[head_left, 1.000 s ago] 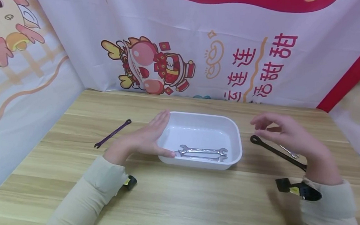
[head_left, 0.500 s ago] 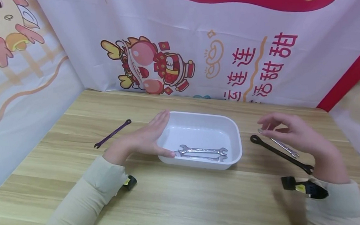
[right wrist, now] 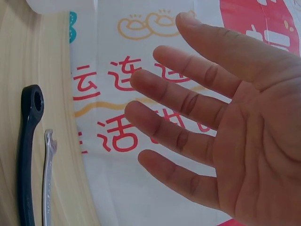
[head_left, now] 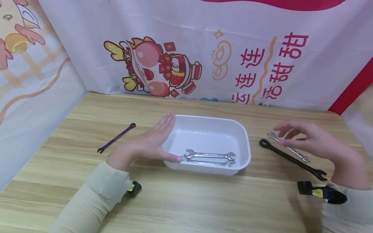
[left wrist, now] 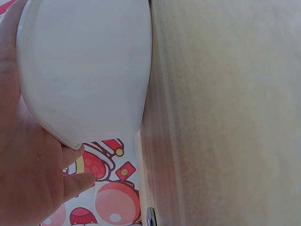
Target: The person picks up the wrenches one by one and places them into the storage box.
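Just under the fingertips of my right hand (head_left: 311,138), the silver wrench (head_left: 298,153) lies flat on the table (head_left: 198,206), slanting from beyond my thumb at its left end back toward my wrist at its right end. That slant is what counts here, I judge: my right hand sits over the shaft from above, far nearer to it than my left, and my fingers point roughly leftward, closer to along the wrench than across it. I see no contact; my right hand hangs with fingers loosely bent and spread, thumb well apart from them, holding nothing. On the near side of that wrench, almost parallel and close by, lies the black wrench (head_left: 291,158), so my thumb has little room between the two.

My left hand (head_left: 152,139) is spread wide against the left end of the box (head_left: 206,120), thumb at the near corner and fingers at the far one, touching it without wrapping round. The box stands between my hands, its long side running from one toward the other, with silver wrenches (head_left: 209,156) along its near wall. Left of my left hand lies the purple wrench (head_left: 116,137).
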